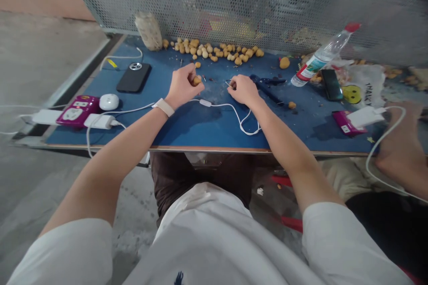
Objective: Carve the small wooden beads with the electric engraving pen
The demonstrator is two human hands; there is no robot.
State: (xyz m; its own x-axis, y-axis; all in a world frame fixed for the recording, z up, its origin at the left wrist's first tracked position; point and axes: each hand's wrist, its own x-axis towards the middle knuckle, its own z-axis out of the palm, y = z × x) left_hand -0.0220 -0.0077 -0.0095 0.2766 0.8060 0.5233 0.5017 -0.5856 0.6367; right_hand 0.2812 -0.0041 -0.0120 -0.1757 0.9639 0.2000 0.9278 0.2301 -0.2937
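My left hand [182,85] is closed around a small tan ball [197,80], pinched between thumb and fingers above the blue tabletop [200,124]. A pale band sits on that wrist. My right hand [243,90] is closed in a pinch on a thin metal pin [228,83] whose tip points left toward the ball. A white cable [230,109] runs on the table under both hands. A row of several tan balls [217,51] lies along the far edge of the table.
A black phone [133,76], a pink power strip [77,110] with white chargers and a white case lie at left. Dark pliers [267,84], a tilted plastic bottle [321,55], a second phone [331,83] and a plastic bag lie at right. Another person's arm [401,151] rests at the right. A mesh screen stands behind.
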